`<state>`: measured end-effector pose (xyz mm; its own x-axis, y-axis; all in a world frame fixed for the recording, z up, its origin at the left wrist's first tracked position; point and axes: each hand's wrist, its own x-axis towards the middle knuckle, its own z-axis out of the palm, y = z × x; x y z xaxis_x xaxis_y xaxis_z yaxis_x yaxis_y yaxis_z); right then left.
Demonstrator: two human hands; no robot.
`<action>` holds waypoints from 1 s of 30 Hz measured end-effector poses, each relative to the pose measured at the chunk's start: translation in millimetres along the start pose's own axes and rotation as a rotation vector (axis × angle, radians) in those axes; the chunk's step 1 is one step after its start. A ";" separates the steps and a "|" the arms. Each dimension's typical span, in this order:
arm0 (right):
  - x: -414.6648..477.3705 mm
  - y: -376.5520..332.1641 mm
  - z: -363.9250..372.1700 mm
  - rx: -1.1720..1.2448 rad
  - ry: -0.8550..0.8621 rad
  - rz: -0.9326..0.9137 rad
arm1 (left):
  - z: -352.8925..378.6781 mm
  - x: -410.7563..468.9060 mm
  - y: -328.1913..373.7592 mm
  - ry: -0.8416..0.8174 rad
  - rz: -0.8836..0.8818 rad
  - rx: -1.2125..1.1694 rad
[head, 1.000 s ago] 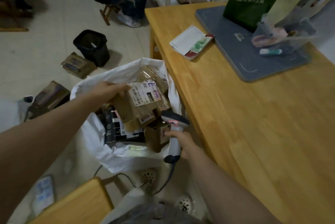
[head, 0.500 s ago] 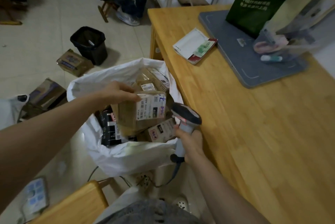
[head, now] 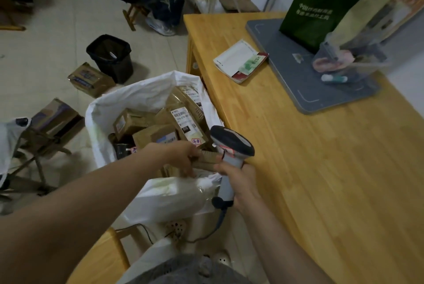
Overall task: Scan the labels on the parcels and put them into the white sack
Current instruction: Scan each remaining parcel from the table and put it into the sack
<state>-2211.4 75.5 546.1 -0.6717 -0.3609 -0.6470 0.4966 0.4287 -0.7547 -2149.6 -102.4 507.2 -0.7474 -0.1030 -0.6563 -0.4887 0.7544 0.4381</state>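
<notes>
My left fingers [head: 188, 151] pinch a parcel [head: 204, 161] over the sack [head: 137, 97], beside the desk's [head: 298, 180] left edge; my right fingers [head: 226, 169] wrap the scanner [head: 231, 139], hiding the parcel's end. A bin [head: 110, 58] stands beyond.

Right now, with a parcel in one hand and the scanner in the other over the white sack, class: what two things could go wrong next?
1. The white sack looks heaped close to its rim, so the parcel that the left hand holds might slide off the pile.
2. The scanner in the right hand trails a hanging cable; it could snag and jerk the scanner.
</notes>
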 end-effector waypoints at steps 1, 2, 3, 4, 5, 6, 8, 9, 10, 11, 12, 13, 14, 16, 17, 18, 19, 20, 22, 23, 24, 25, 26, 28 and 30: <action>2.3 -1.1 2.1 -0.018 -0.014 0.000 | 3.3 2.6 -1.2 0.017 -0.022 -0.013; 5.4 -2.4 4.1 -0.051 -0.028 -0.002 | 5.9 4.1 -1.3 0.054 -0.043 -0.028; 8.3 -4.2 7.2 -0.095 -0.043 -0.005 | 7.7 3.2 -1.6 0.097 -0.064 -0.077; 12.0 -6.7 10.3 -0.139 -0.057 -0.009 | 9.1 -0.7 -1.5 0.145 -0.070 -0.170; 15.5 -10.2 13.5 -0.177 -0.070 -0.013 | 10.1 -6.7 -3.3 0.215 -0.070 -0.292; 20.0 -14.4 17.0 -0.214 -0.084 -0.019 | 10.1 -14.2 -8.7 0.339 -0.077 -0.432; 29.3 -23.3 25.5 -0.293 -0.106 -0.036 | 9.5 -34.0 -31.2 0.726 -0.213 -0.717; 34.0 -27.0 30.6 -0.339 -0.114 -0.046 | 10.0 -42.5 -48.5 0.916 -0.340 -0.803; 39.2 -29.4 36.6 -0.387 -0.119 -0.057 | 11.3 -49.7 -66.7 1.050 -0.487 -0.834; 44.6 -31.0 43.0 -0.435 -0.122 -0.068 | 14.6 -56.0 -86.4 1.111 -0.647 -0.837; 49.3 -31.6 49.9 -0.479 -0.130 -0.077 | 19.2 -61.0 -105.4 1.107 -0.806 -0.840; 53.4 -31.3 57.2 -0.518 -0.142 -0.084 | 24.9 -63.1 -123.8 1.049 -0.937 -0.873; 57.2 -30.2 64.0 -0.551 -0.153 -0.089 | 32.2 -63.3 -141.2 0.969 -1.019 -0.940; 62.9 -26.2 74.9 -0.590 -0.155 -0.089 | 45.7 -62.6 -166.8 0.827 -1.046 -1.153; 65.1 -23.9 79.1 -0.599 -0.148 -0.083 | 51.0 -62.6 -175.6 0.802 -1.025 -1.263; 67.2 -21.6 82.3 -0.608 -0.143 -0.073 | 55.9 -61.5 -183.6 0.796 -1.004 -1.350; 69.3 -19.9 84.7 -0.618 -0.138 -0.064 | 59.6 -60.5 -189.7 0.788 -0.994 -1.404; 71.3 -18.7 86.0 -0.621 -0.131 -0.059 | 62.0 -59.6 -193.9 0.770 -0.984 -1.431; 73.5 -18.0 85.1 -0.609 -0.109 -0.060 | 64.7 -56.4 -199.5 0.726 -0.905 -1.403; 74.6 -18.1 82.7 -0.598 -0.095 -0.064 | 63.3 -54.8 -200.7 0.726 -0.856 -1.344; 74.5 -19.0 79.3 -0.587 -0.078 -0.065 | 58.6 -55.4 -200.4 0.745 -0.815 -1.263; 72.7 -20.5 75.5 -0.576 -0.060 -0.057 | 50.5 -58.4 -199.3 0.776 -0.792 -1.145; 69.3 -23.3 71.3 -0.559 -0.044 -0.047 | 38.4 -63.3 -198.7 0.813 -0.776 -0.993; 58.7 -34.9 63.7 -0.530 -0.037 -0.051 | 6.7 -77.2 -196.1 0.909 -0.732 -0.684; 45.1 -53.3 54.6 -0.528 -0.073 -0.105 | -21.2 -93.1 -190.9 1.010 -0.682 -0.481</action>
<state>-2238.1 -8.9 551.2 -0.6539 -0.4727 -0.5907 0.0725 0.7381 -0.6708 -1996.3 -250.5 497.7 -0.1907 -0.9656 -0.1770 -0.8541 0.0743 0.5148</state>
